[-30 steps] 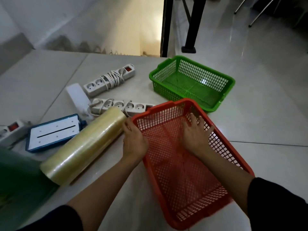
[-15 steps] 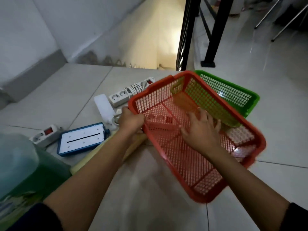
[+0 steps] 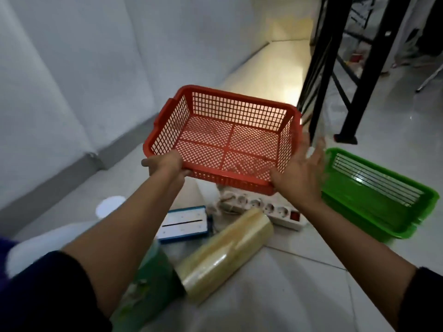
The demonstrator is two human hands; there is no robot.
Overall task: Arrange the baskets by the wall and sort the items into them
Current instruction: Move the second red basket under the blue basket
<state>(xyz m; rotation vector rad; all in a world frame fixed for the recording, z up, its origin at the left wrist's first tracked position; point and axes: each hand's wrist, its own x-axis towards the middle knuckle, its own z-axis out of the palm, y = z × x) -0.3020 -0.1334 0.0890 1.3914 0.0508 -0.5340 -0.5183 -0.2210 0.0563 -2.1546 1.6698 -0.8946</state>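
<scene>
Both arms stretch forward; left hand [image 3: 165, 165] curled closed in a grip; right hand [image 3: 299, 171] spread flat, fingers splayed.

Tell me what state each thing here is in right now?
Red basket: empty, lifted off the floor, tilted.
Left hand: gripping the red basket's near rim.
Right hand: open, fingers spread, at the basket's right corner.
Green basket: empty, on the floor.
Power strip: on the floor under the red basket.
Film roll: lying on its side.
Blue tool: flat on the floor.
</scene>
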